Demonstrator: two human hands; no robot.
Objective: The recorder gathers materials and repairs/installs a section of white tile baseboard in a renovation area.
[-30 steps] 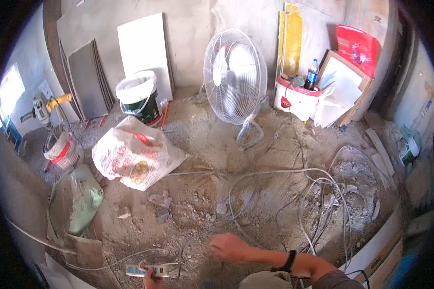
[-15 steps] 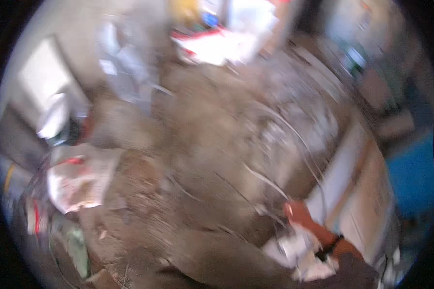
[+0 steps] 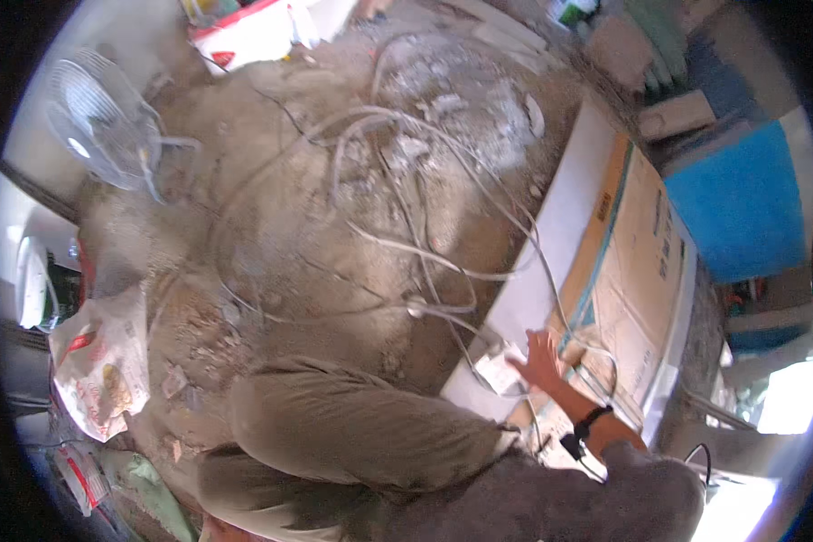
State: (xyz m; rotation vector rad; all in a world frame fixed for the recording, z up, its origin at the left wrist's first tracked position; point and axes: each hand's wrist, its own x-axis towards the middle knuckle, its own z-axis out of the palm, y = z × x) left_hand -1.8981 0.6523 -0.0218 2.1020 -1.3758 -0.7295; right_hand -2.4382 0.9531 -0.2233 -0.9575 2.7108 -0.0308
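My right hand (image 3: 539, 366), with a dark band on the wrist, reaches with spread fingers over a long board stack with cardboard (image 3: 632, 280) on my right. It is beside a small white object (image 3: 497, 369) among cables, perhaps a plug or socket block; whether they touch I cannot tell. Pale and dark cables (image 3: 461, 271) loop over the dusty floor and onto the boards. A small patch of skin, likely my left hand (image 3: 221, 528), shows at the bottom edge behind my bent legs; its fingers and anything in it are hidden.
A standing fan (image 3: 95, 117) is at upper left, above a white sack (image 3: 99, 366) and buckets (image 3: 45, 285). A red-rimmed white bucket (image 3: 235, 41) stands at the back. Rubble (image 3: 452, 108) lies near the boards. A blue panel (image 3: 732, 199) is beyond them at right.
My view has swung right and down, bringing the boards and blue panel into sight. My right hand has moved from above the floor to the boards. The power strip in my left hand has left sight.
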